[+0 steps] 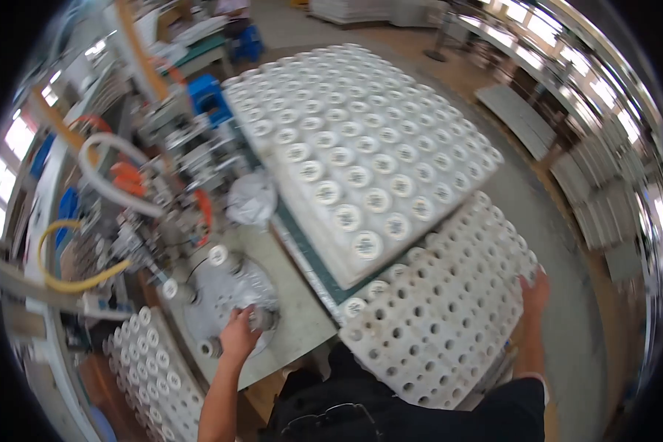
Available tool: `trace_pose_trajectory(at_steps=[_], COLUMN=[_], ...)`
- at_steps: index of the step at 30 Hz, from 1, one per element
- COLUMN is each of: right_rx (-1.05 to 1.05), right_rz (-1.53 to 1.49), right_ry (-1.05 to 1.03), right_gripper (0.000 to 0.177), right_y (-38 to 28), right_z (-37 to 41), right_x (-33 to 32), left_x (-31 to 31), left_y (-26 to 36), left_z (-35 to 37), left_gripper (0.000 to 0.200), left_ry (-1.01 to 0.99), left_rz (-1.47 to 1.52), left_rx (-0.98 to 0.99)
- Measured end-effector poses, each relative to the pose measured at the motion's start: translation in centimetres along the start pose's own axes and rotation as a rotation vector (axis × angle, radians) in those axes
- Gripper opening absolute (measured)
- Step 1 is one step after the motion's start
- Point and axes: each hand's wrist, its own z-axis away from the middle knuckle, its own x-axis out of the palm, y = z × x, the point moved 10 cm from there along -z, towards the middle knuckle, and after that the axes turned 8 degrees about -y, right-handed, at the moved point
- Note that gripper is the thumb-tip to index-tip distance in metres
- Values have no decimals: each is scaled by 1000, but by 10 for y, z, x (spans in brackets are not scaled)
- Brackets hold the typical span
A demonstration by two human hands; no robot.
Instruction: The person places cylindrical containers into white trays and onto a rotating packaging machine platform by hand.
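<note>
My left hand point(240, 335) is closed on a greyish cylindrical part point(261, 320) at the near right of a round metal turntable point(228, 306). More cylinders stand around the turntable, including a white-topped one point(219, 255) at its far side and another point(211, 347) near my left wrist. My right hand point(535, 291) grips the right edge of a pale tray point(442, 324) with rows of holes. That tray lies tilted in front of me, its holes mostly bare. The fingertips under its edge are hidden.
A big pale tray point(339, 276) full of white-topped cylinders lies behind the holed tray. Machinery with hoses point(136, 195) borders the turntable on the left. Another part-filled tray point(151, 368) sits lower left. A blue stool point(209, 99) and stacked boards point(597, 184) stand farther off.
</note>
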Motion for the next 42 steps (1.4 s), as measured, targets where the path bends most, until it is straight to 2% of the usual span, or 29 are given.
trace_pose_trajectory(at_steps=[1,3,6,7,8,9,10,11,12,14,16,17,19,20,22,23,25,26,28,30,32,36,38,42], right_rx=[80,57,-165,-347,-542,-263,-801,-894,-993,-1139,-1297,-1359,-1488,-1534,-1490,-1491,-1324,-1309,-1174,-1104,-1027,-1266,-1424,-1658], right_rz=[-141,-487,-770,-877,-881,-1325,-1092,-962,-938,-923,-760,-780,-605,-545,-522,-516,-619,-609,-664,-677,-699,-833,-817,-525], right_ry=[79,13,-164,-224,-311,-841,-643,-812,-829,-854,-587,-605,-575,-420,-532,-536,-612,-606,-730,-697,-652,-449,-449,-510], right_gripper=[61,62,63,64,65,61,58,57,59,60,65,65,66,73,78,78,82,82,82,80,78,67,65,66], right_y=[-12,-74,-246,-313,-398,-458,-535,-593,-641,-711,-764,-778,-794,-794,-792,-789,-782,-778,-758,-741,-731,-764,-794,-836], right_z=[2,5,43,66,94,132,158,192,224,270,316,338,362,372,368,369,352,347,329,308,291,315,344,410], right_x=[-20,-23,-21,-14,-37,-2,-46,-45,-46,-27,-26,-30,-18,-8,-12,-21,-29,-32,-23,-18,-13,-41,-59,-15], left_x=[2,-4,-18,-24,-21,-14,-8,-5,-2,4,9,11,10,14,0,-6,-18,-21,-12,3,4,16,26,25], left_y=[-6,-7,-11,-16,-30,-38,-44,-56,-66,-105,-143,-161,-197,-220,-254,-270,-303,-314,-331,-337,-334,-313,-316,-298], left_z=[0,8,43,59,74,93,111,132,153,197,245,271,317,337,366,368,372,368,346,333,334,342,353,356], left_gripper=[70,64,60,57,57,58,58,61,61,62,62,62,63,63,62,62,62,62,62,63,74,86,93,91], left_ry=[-24,17,89,122,142,193,245,245,260,317,381,417,510,544,643,639,634,629,451,400,440,510,596,620], left_rz=[-25,5,191,259,265,335,403,458,466,559,611,578,510,519,465,470,373,378,333,330,304,306,249,230], left_rx=[-3,12,-37,-44,-81,-61,-34,-92,-112,-272,-392,-471,-599,-669,-790,-791,-900,-882,-854,-805,-839,-810,-819,-720])
